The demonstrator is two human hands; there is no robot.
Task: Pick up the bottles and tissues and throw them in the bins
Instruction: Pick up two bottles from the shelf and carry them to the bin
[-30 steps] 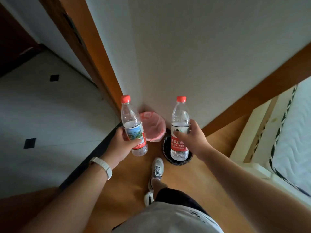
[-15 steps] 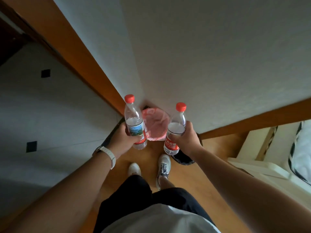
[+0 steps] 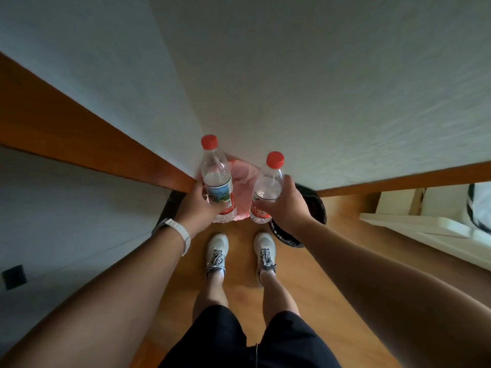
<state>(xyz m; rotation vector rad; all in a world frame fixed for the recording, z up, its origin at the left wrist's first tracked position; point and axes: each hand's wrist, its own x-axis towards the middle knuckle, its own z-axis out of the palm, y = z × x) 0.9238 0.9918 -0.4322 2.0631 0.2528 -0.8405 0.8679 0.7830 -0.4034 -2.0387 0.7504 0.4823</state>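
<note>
A: What's on the left?
B: The left hand (image 3: 198,205), with a white band (image 3: 183,235) on its wrist. Its fingers curl round the left bottle (image 3: 218,181) low on the label. The bottle is cap up, at 11 o'clock from the shoes (image 3: 218,248).
A: And the middle?
B: The pink bin (image 3: 243,179) is at 12 o'clock on the floor against the wall, showing in the gap between the bottles (whether they hang over it or just short of it, I can't tell).
A: The right side?
B: The right bottle (image 3: 267,192) is at 1 o'clock, its red cap leaning toward 1. The right hand (image 3: 288,205) wraps its lower half. The black bin (image 3: 317,208) sits at 2 o'clock, partly hidden behind that hand.
</note>
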